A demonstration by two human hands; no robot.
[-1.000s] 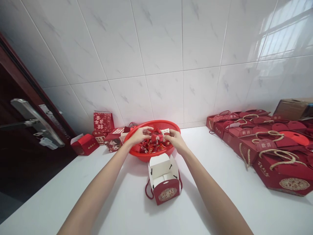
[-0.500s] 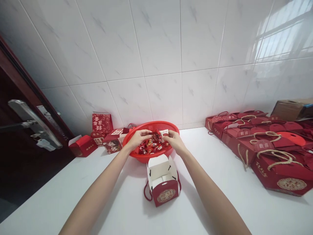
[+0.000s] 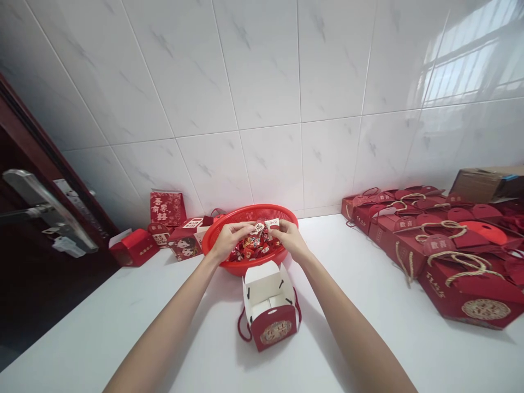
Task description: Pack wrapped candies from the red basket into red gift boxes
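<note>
White surface (image 3: pixel 102 311) meets tiled wall (image 3: pixel 266 82); dark door (image 3: pixel 24 273) at left. Red basket (image 3: pixel 239 268) holds wrapped sweets (image 3: pixel 254 250); above them, left hand (image 3: pixel 227 240) pinches small printed piece (image 3: pixel 258 227), right hand (image 3: pixel 291 239) pinches white packet (image 3: pixel 271 222). Open red box (image 3: pixel 275 329) stands just in front, flap (image 3: pixel 262 271) hiding part of basket wall. Roped boxes (image 3: pixel 470 292) crowd right, small red boxes (image 3: pixel 167 208) left.

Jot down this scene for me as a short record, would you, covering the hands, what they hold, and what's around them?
Left hand: pinching a small white-and-red packet
Right hand: pinching a small pale packet
Under the hands: red basket of wrapped pieces; contents too small to identify
Nearest the viewer: red box, open-topped, white inside, cord handles at its sides
Far left: door with keys hanging at its handle
Right side: rows of red boxes, several with rope handles
Surface: white table against a tiled wall
</note>
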